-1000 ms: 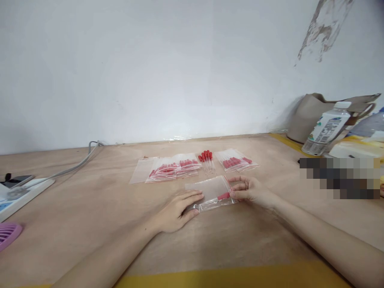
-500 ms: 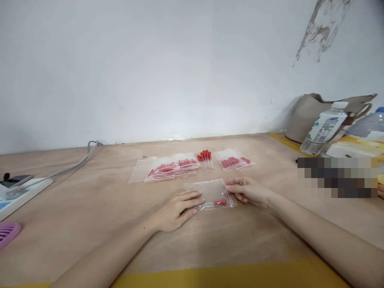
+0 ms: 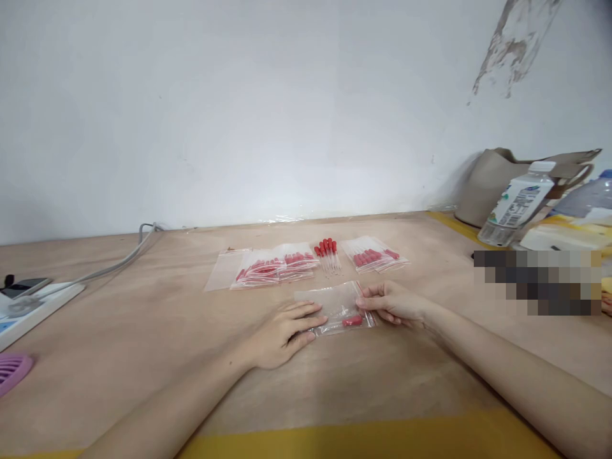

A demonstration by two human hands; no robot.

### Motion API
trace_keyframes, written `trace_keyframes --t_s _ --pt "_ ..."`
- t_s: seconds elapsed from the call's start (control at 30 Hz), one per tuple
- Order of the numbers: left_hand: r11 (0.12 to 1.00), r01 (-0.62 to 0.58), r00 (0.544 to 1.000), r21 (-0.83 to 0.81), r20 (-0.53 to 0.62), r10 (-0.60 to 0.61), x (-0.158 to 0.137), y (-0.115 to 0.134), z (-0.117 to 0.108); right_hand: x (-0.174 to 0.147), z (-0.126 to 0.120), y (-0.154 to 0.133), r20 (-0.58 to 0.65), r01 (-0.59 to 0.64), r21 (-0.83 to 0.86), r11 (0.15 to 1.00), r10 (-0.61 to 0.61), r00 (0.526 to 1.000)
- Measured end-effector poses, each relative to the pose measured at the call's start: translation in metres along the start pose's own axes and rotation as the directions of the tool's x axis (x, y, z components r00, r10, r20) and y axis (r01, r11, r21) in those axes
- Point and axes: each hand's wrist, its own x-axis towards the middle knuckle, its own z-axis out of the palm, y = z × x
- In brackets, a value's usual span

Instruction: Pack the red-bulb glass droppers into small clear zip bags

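A clear zip-lock bag (image 3: 335, 302) lies on the table before me, with a red-bulbed dropper (image 3: 352, 320) inside along its near side. My left hand (image 3: 285, 331) rests flat with fingers stretched out, their tips on the bag's left end. At the opposite end, my right hand (image 3: 393, 302) pinches the zip edge between thumb and fingers. Beyond the bag is a small bunch of loose red-bulbed droppers (image 3: 327, 250). Bagged droppers lie in overlapping piles, a left pile (image 3: 268, 268) and a right pile (image 3: 370, 255).
On the far left are a white power strip (image 3: 43, 313), a grey cable (image 3: 115, 264), a phone (image 3: 29, 287) and a purple slotted object (image 3: 14, 373). To the right stand a tilted plastic bottle (image 3: 519, 201) and a beige bag (image 3: 480, 188). A white wall (image 3: 239, 115) closes off the back.
My right thumb has shifted slightly left over the zip edge, and that end of the bag has moved a little. My left hand has stayed in place.
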Motion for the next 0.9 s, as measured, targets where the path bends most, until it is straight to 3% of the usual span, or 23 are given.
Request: trace_keyframes --t_s 0.27,0.37,0.43,0.47,0.57,0.63,0.8,0.9 --pt "1.0 0.01 1.0 0.008 0.014 -0.01 0.001 0.001 -0.001 -0.001 0.002 0.003 0.086 0.032 0.01 0.999 -0.032 0.996" --pt "1.0 0.007 1.0 0.015 0.02 -0.007 0.001 0.002 -0.002 0.005 -0.004 0.004 -0.032 0.043 -0.101 0.994 -0.046 0.998" --pt "1.0 0.007 1.0 0.017 0.024 -0.007 0.001 0.003 -0.003 0.012 -0.01 0.004 -0.223 0.111 -0.25 0.962 -0.169 0.96" --pt "1.0 0.006 1.0 0.016 0.025 -0.007 0.001 0.003 -0.003 0.017 -0.013 0.003 -0.307 0.151 -0.346 0.926 -0.264 0.914" --pt "1.0 0.002 1.0 0.015 0.026 -0.003 0.0 0.002 -0.002 0.039 -0.019 -0.008 -0.4 0.182 -0.589 0.788 -0.479 0.781" --pt "1.0 0.001 1.0 0.015 0.025 -0.001 0.0 0.002 -0.002 0.058 -0.018 -0.02 -0.416 0.125 -0.652 0.747 -0.491 0.765" --pt "1.0 -0.004 1.0 0.012 0.015 0.003 0.0 0.002 -0.001 0.106 -0.007 -0.045 -0.519 0.015 -0.628 0.778 -0.433 0.737" --pt "1.0 -0.003 1.0 0.013 0.023 0.003 -0.001 0.002 -0.002 0.123 -0.003 -0.053 -0.505 0.019 -0.613 0.79 -0.411 0.759"
